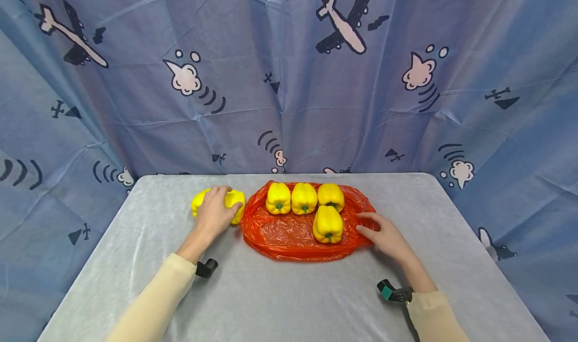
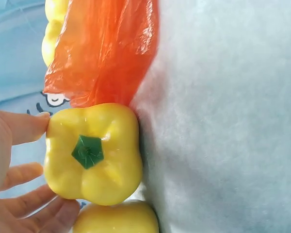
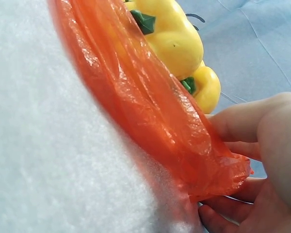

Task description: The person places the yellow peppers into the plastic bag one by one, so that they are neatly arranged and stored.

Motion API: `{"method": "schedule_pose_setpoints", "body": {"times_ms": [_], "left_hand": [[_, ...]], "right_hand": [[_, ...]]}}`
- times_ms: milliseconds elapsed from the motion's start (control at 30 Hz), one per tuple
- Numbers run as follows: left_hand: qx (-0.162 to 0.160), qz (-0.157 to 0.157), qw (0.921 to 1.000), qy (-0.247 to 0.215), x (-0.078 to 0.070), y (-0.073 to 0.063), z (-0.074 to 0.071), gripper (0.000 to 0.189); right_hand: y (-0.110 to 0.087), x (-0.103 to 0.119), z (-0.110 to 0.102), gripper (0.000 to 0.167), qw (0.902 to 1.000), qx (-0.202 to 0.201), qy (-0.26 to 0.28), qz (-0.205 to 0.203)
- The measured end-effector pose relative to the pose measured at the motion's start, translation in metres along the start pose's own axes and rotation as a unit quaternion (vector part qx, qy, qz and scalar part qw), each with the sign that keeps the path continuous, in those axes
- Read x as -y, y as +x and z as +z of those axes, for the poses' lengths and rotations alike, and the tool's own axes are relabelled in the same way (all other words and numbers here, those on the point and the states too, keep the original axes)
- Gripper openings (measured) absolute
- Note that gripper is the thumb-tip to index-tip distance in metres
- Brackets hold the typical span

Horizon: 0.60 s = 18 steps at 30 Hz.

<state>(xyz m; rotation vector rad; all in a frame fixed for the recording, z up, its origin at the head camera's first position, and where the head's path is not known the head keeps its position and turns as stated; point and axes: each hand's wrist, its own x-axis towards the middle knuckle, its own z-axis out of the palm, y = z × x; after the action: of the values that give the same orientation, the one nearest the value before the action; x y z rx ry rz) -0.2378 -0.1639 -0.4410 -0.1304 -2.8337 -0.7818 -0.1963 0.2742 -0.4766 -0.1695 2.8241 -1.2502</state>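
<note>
Near the table's left rear, my left hand grips a yellow bell pepper with a green stem, thumb on one side and fingers on the other. A second yellow pepper lies just left of it, partly covered by the hand. The gripped pepper is right beside the left end of a red plastic bag, spread open. My right hand is at the bag's right end, its fingers spread and relaxed around the rim. Three yellow peppers stand in a row along the bag's back, with another pepper in front.
A pale grey cloth covers the table. A blue curtain with airplane prints hangs behind it. Each wrist wears a black strap piece, the right one with a green patch.
</note>
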Motion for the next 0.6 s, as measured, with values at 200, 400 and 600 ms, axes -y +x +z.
{"method": "schedule_pose_setpoints", "body": {"times_ms": [200, 400, 600], "left_hand": [[0.023, 0.004, 0.9997, 0.006, -0.001, -0.0046, 0.0026, 0.064], [0.043, 0.018, 0.9986, 0.024, -0.0013, -0.0052, 0.0024, 0.066], [0.06, 0.027, 0.997, 0.04, -0.0008, -0.0045, -0.0003, 0.066]], "right_hand": [[0.0003, 0.0012, 0.0, 0.045, 1.0, 0.002, 0.0, 0.006], [-0.0008, 0.0031, -0.0005, 0.047, 0.9999, 0.005, -0.001, 0.01], [-0.0003, 0.0031, 0.0001, 0.047, 0.9999, 0.005, -0.007, 0.009]]}}
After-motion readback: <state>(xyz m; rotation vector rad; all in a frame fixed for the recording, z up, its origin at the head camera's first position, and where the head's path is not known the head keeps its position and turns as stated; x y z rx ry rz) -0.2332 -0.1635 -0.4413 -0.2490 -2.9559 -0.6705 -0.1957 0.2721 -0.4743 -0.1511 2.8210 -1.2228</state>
